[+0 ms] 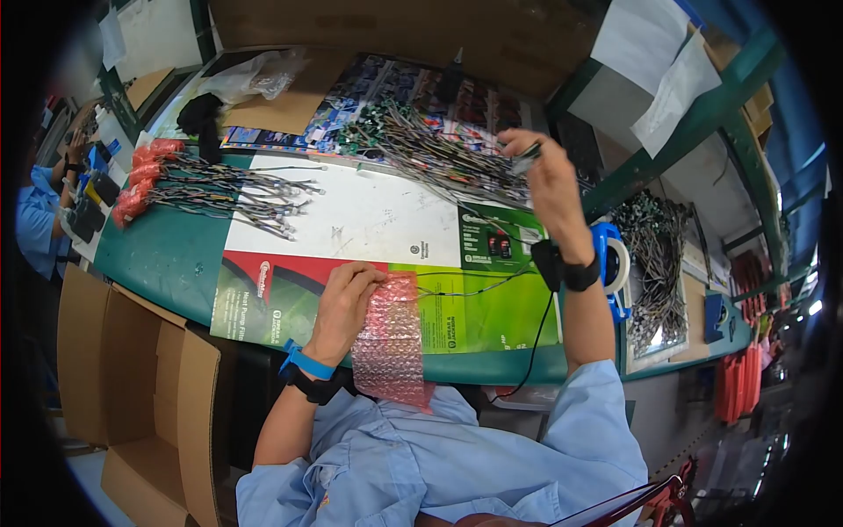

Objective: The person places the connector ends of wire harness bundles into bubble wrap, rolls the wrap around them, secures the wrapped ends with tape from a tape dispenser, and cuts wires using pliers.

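My left hand point(345, 303) is closed on the top left corner of a pink bubble-wrap piece point(388, 342), which hangs over the table's front edge. A thin cable point(479, 292) runs right from the top of the wrap. My right hand point(546, 167) is raised at the right end of a pile of dark cables point(430, 154), its fingers bent around a small connector-like item. Wrapped cable bundles point(145, 180) with red ends lie at the back left, their loose ends point(281, 202) pointing right.
An open cardboard box point(149, 395) stands at the lower left. Blue tape point(615, 272) lies beside my right forearm. More cables point(654, 263) fill a tray at the right. A co-worker's arm point(66, 180) shows at the far left. A green shelf post point(676, 105) rises at the right.
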`<action>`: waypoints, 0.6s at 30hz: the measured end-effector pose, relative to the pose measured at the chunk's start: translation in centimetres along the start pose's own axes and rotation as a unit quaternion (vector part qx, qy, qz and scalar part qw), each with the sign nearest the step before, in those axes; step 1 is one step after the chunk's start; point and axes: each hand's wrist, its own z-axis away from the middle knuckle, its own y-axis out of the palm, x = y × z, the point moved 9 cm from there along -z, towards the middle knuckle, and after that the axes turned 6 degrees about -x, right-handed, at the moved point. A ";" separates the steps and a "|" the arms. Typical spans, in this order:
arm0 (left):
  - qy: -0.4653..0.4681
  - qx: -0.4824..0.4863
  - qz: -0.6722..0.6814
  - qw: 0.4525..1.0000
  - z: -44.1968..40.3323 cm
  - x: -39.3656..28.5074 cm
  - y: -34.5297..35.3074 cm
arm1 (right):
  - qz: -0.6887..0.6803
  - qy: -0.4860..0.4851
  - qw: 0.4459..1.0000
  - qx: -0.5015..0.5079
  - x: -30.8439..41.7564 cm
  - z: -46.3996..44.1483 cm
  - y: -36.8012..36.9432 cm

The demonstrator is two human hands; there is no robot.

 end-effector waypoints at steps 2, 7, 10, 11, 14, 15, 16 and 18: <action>0.003 0.002 0.006 1.000 0.0 0.0 0.2 | -0.046 0.011 0.997 -0.055 0.7 -1.9 -3.6; 0.010 -0.003 -0.003 1.000 -0.1 0.0 0.1 | -0.161 0.089 0.957 -0.225 0.2 -4.3 -12.1; 0.008 0.003 -0.010 1.000 0.2 0.1 0.1 | 0.046 -0.045 0.953 -0.297 4.5 -6.3 -16.0; 0.012 0.004 -0.013 1.000 0.0 0.0 0.2 | 0.052 -0.095 0.952 -0.285 5.8 -7.0 -16.3; 0.001 -0.005 -0.005 1.000 0.0 0.4 0.0 | 0.281 -0.218 0.886 -0.296 11.2 -6.2 -13.8; 0.003 -0.007 -0.005 1.000 0.0 0.4 -0.1 | 0.352 -0.215 0.871 -0.268 12.4 -5.5 -12.3; -0.002 -0.012 0.002 1.000 0.0 0.5 -0.2 | 0.423 -0.211 0.849 -0.236 13.5 -4.7 -10.9; -0.001 -0.011 0.006 1.000 0.2 0.6 -0.1 | 0.357 -0.195 0.898 -0.168 14.4 -3.2 -8.3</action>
